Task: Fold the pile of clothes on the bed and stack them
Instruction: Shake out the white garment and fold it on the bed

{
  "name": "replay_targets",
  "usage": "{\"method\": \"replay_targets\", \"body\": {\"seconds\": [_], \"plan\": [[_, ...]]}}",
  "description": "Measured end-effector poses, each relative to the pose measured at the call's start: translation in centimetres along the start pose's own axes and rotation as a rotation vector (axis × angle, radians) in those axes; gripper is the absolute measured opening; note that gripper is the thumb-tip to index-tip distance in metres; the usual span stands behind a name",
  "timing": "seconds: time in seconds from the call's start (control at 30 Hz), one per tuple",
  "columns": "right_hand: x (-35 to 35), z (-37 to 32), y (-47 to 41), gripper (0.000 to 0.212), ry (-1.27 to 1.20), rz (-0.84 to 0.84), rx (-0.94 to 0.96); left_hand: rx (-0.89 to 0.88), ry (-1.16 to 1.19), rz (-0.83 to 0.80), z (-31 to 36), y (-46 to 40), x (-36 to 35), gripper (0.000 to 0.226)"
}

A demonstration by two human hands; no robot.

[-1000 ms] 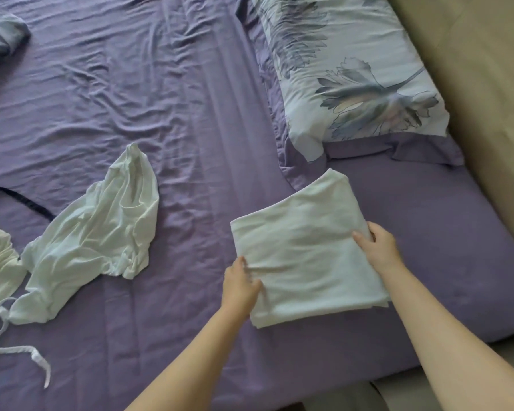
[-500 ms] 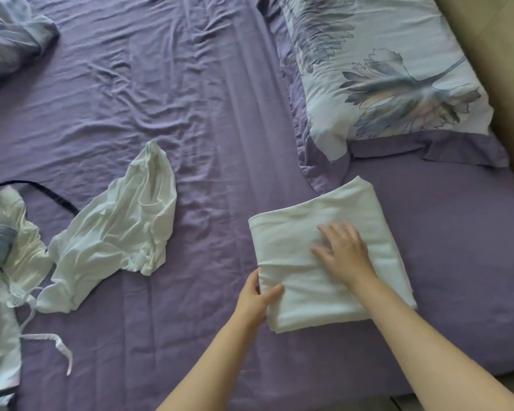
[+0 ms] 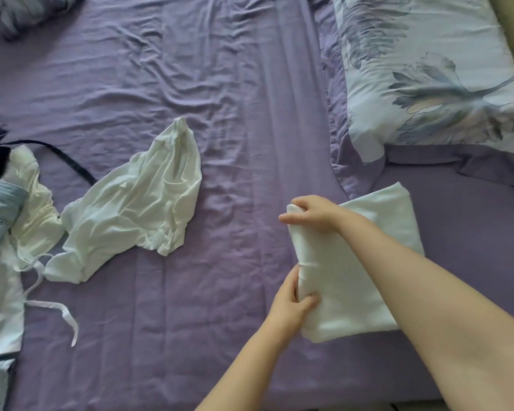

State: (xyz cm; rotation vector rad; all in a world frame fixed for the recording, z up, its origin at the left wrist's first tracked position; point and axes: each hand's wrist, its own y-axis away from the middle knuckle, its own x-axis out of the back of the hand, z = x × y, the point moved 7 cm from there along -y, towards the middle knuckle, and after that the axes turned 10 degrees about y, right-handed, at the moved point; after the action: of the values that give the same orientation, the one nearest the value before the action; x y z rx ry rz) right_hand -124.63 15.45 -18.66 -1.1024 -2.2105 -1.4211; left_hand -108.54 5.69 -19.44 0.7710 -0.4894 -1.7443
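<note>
At the far left edge we see the unfolded pile [image 3: 3, 221]: a pale blue striped piece, cream and white cloth, a dark strap [image 3: 72, 164] and a white drawstring [image 3: 57, 310] trailing onto the purple sheet [image 3: 235, 114]. Just beside it lies a crumpled white top [image 3: 131, 212], spread loosely and touching the pile at its lower left corner. All of that is not yet folded, so we judge the task to be early, with one garment in hand and several to go.

Between the top and our hands runs a broad strip of bare sheet, wrinkled but free, which gives room to swing an arm across or to lay out the next piece.

Our left hand [image 3: 291, 301] pinches the near left edge of the folded white garment [image 3: 368, 262], thumb on top and fingers curled under. Our right hand [image 3: 312, 212] reaches across and grips the far left corner, fingers curled round the cloth. That left edge is lifted and rolled slightly, so we judge the step to be one more fold, left side over to the right. The next move calls for carrying both corners evenly so the layers do not slide.

To the right the garment lies near the flowered pillow [image 3: 428, 69], apart from it, and close to the bed's near edge, so room there is tight.
</note>
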Motion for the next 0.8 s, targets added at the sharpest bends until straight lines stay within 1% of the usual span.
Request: {"method": "replay_targets", "body": {"seconds": [0.1, 0.13, 0.2, 0.23, 0.33, 0.37, 0.4, 0.47, 0.5, 0.57, 0.63, 0.7, 0.73, 0.8], "plan": [[0.0, -0.5, -0.5, 0.045, 0.032, 0.089, 0.0, 0.151, -0.103, 0.094, -2.2, 0.4, 0.8, 0.016], [-0.2, -0.5, -0.8, 0.042, 0.058, 0.117, -0.013, 0.181, -0.133, 0.109, -2.9, 0.5, 1.1, 0.013], [-0.1, -0.1, -1.5, 0.032, 0.12, 0.191, -0.06, 0.202, -0.117, 0.121, -3.5, 0.6, 1.5, 0.015], [0.1, 0.1, -1.9, 0.031, 0.144, 0.237, -0.086, 0.201, -0.098, 0.115, -3.5, 0.6, 1.6, 0.015], [0.0, 0.7, -2.4, 0.037, 0.189, 0.329, -0.174, 0.233, -0.064, 0.108, -3.9, 0.5, 2.1, 0.018], [-0.2, 0.6, -2.3, 0.038, 0.244, 0.354, -0.168, 0.253, -0.055, 0.105, -4.2, 0.6, 2.2, 0.02], [-0.5, 0.1, -2.2, 0.04, 0.329, 0.388, -0.116, 0.279, -0.047, 0.101, -4.8, 0.7, 2.3, 0.02], [-1.2, -0.6, -1.4, 0.041, 0.439, 0.448, 0.037, 0.343, -0.046, 0.08, -6.1, 1.1, 2.5, 0.018], [-1.4, -0.1, -0.9, 0.039, 0.433, 0.464, 0.084, 0.368, -0.057, 0.079, -6.6, 1.2, 2.7, 0.018], [-1.5, 2.6, 0.6, 0.037, 0.396, 0.491, 0.074, 0.383, -0.07, 0.126, -6.8, 1.0, 3.7, 0.022], [-1.3, 6.9, 3.2, 0.049, 0.395, 0.576, -0.024, 0.355, -0.005, 0.196, -5.9, 0.0, 4.7, 0.031], [-1.4, 12.3, 6.8, 0.064, 0.304, 0.662, -0.199, 0.317, 0.088, 0.236, -4.4, -1.3, 5.2, 0.037], [-1.8, 15.2, 8.4, 0.071, 0.182, 0.657, -0.316, 0.297, 0.102, 0.248, -3.6, -2.1, 5.3, 0.038], [-3.4, 19.9, 11.1, 0.082, -0.166, 0.584, -0.547, 0.27, 0.085, 0.224, -2.4, -3.5, 5.1, 0.037]]}}
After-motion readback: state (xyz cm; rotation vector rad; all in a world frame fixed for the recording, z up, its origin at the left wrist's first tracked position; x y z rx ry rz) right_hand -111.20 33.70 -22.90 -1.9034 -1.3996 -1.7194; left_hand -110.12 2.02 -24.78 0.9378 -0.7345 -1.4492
